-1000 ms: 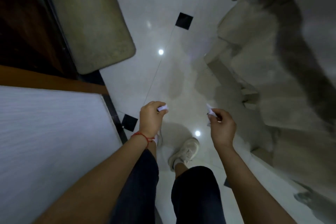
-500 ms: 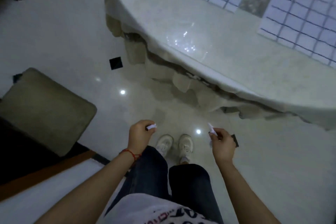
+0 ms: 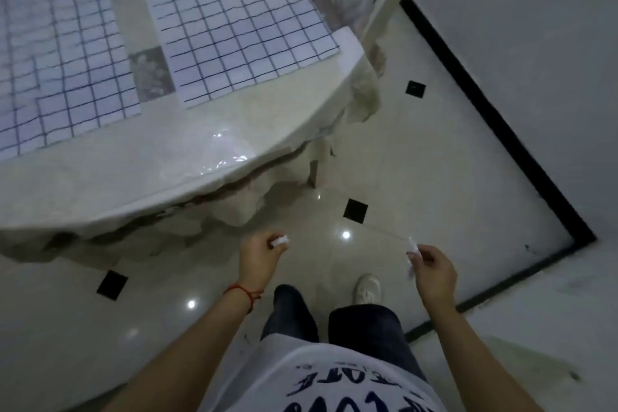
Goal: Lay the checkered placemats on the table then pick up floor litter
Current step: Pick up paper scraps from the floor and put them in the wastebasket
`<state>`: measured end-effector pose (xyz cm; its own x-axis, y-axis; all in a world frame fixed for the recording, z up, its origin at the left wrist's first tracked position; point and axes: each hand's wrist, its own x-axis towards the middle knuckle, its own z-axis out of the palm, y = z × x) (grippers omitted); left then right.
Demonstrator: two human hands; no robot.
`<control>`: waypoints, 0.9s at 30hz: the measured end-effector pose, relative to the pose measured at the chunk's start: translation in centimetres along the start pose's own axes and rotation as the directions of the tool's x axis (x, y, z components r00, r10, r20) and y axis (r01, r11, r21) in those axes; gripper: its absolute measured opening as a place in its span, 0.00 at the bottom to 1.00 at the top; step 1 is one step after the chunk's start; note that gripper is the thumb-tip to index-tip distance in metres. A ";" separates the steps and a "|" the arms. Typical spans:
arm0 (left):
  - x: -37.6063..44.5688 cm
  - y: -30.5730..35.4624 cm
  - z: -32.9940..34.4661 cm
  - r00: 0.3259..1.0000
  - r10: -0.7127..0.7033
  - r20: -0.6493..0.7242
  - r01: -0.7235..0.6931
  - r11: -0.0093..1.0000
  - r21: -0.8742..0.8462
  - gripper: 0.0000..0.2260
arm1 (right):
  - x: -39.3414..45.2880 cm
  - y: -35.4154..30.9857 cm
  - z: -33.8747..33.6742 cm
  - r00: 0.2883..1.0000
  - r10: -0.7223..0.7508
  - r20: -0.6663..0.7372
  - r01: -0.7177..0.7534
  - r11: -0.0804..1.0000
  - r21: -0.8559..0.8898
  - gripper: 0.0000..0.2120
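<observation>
Left hand (image 3: 259, 256) and right hand (image 3: 434, 273) each pinch a white paper scrap (image 3: 280, 241) beside the bench (image 3: 167, 177) bearing checkered placemats (image 3: 234, 27).

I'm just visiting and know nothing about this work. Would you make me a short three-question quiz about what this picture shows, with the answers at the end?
1. True or false: checkered placemats already lie on the table.
2. What does the left hand hold? A) a cup B) a small white scrap C) nothing
3. Fill in: the wrist with the red string bracelet belongs to the ____ hand.

Key
1. True; two lie side by side on the pale tabletop.
2. B; the right hand pinches a white scrap too.
3. Left.
</observation>
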<state>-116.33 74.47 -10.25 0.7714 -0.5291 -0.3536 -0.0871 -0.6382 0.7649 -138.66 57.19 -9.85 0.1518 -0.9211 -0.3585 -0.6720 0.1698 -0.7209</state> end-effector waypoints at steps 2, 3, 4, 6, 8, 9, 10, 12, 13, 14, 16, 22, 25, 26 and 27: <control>0.5 3.1 2.6 0.996 0.070 0.058 -0.072 0.997 0.033 0.07 | 0.6 1.5 -3.1 0.996 0.062 -0.063 -0.059 0.997 0.042 0.04; 0.8 4.7 4.0 0.992 0.094 0.087 -0.097 0.994 0.039 0.07 | 1.0 2.2 -4.6 0.991 0.090 -0.094 -0.085 0.994 0.063 0.04; 1.1 6.2 5.4 0.987 0.111 0.113 -0.117 0.992 0.046 0.07 | 1.5 2.9 -6.0 0.986 0.113 -0.121 -0.105 0.992 0.077 0.05; 1.6 9.2 8.3 0.977 0.145 0.157 -0.155 0.986 0.052 0.07 | 2.7 4.0 -8.8 0.973 0.165 -0.160 -0.148 0.983 0.111 0.05; 2.2 12.1 11.3 0.968 0.176 0.177 -0.187 0.981 0.046 0.07 | 4.3 5.1 -11.5 0.962 0.198 -0.188 -0.173 0.975 0.138 0.05; 2.5 13.6 12.8 0.966 0.185 0.181 -0.197 0.979 0.048 0.07 | 5.1 5.7 -12.7 0.957 0.213 -0.195 -0.184 0.971 0.156 0.05; 2.9 15.0 14.2 0.963 0.194 0.184 -0.207 0.977 0.053 0.07 | 6.1 6.2 -13.9 0.953 0.231 -0.197 -0.198 0.964 0.175 0.06; 3.4 17.5 16.9 0.961 0.201 0.188 -0.213 0.976 0.044 0.07 | 8.2 6.8 -15.9 0.943 0.265 -0.200 -0.224 0.953 0.205 0.07; 3.7 18.8 18.1 0.961 0.200 0.192 -0.210 0.977 0.031 0.07 | 9.4 7.0 -16.6 0.939 0.276 -0.203 -0.231 0.947 0.222 0.08; 3.8 19.8 19.1 0.960 0.195 0.200 -0.204 0.979 0.025 0.07 | 10.4 6.9 -17.2 0.937 0.286 -0.198 -0.237 0.942 0.239 0.07; 4.2 21.3 20.5 0.959 0.180 0.221 -0.191 0.981 0.030 0.08 | 12.4 6.7 -17.8 0.936 0.307 -0.175 -0.260 0.933 0.249 0.06; 9.0 24.1 23.6 0.968 0.102 0.231 -0.114 0.993 0.038 0.07 | 21.4 2.4 -19.5 0.960 0.234 -0.155 -0.191 0.948 0.253 0.04; 13.8 25.9 24.8 0.973 0.061 0.222 -0.075 0.996 0.053 0.09 | 27.9 -0.6 -20.0 0.963 0.205 -0.174 -0.156 0.954 0.256 0.04; 15.6 26.8 25.3 0.976 0.054 0.213 -0.066 0.997 0.048 0.09 | 30.2 -1.6 -20.2 0.965 0.193 -0.179 -0.145 0.957 0.249 0.04; 17.4 27.8 25.8 0.978 0.055 0.202 -0.064 0.997 0.038 0.09 | 32.6 -2.6 -20.3 0.966 0.186 -0.179 -0.140 0.960 0.243 0.03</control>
<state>-121.59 33.10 -9.03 0.6221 -0.6655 -0.4124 -0.1605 -0.6240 0.7648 -146.68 19.56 -7.59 -0.1076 -0.9210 -0.3744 -0.4905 0.3767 -0.7858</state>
